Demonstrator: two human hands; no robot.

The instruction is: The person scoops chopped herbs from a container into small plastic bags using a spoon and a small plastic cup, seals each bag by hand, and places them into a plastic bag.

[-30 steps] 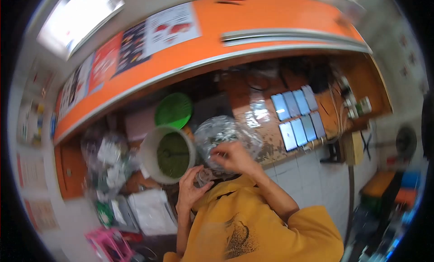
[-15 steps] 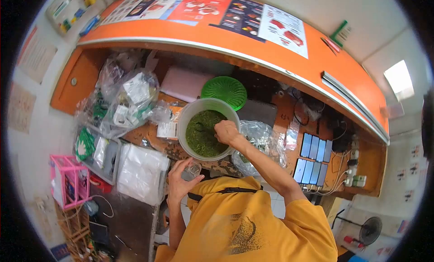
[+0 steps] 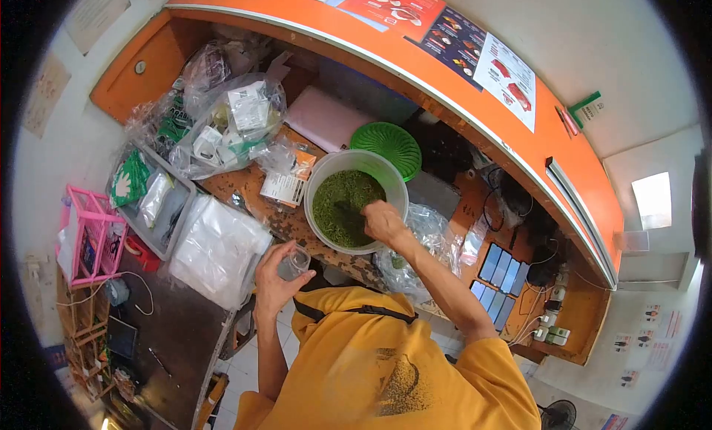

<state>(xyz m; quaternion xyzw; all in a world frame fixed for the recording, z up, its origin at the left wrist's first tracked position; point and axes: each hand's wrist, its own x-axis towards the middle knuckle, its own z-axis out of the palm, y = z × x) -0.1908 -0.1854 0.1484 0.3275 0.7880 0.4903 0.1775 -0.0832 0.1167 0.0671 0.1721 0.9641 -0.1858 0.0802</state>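
My left hand (image 3: 273,281) holds a small clear plastic cup (image 3: 297,261) between thumb and fingers, close to the counter's front edge. To its right stands a round translucent tub (image 3: 395,194), part filled with finely chopped green leaves (image 3: 334,200). My right hand (image 3: 386,224) reaches over the tub's right side with its fingers closed, down at the leaves. A dark shape shows by the fingertips, but what they grip is not clear. Behind the tub lies a green ribbed lid (image 3: 386,146).
An orange-and-white box (image 3: 283,189) sits left of the tub, a clear plastic bag (image 3: 419,244) right of it. Several phones (image 3: 498,270) with cables lie farther right. At left are stacked plastic bags (image 3: 215,252), a grey tray (image 3: 178,215) and a pink basket (image 3: 93,233).
The view has turned and shifted, so the counter looks more slanted. My left hand still holds the cup. My right hand stays in the tub, its fingers slightly lower among the leaves.
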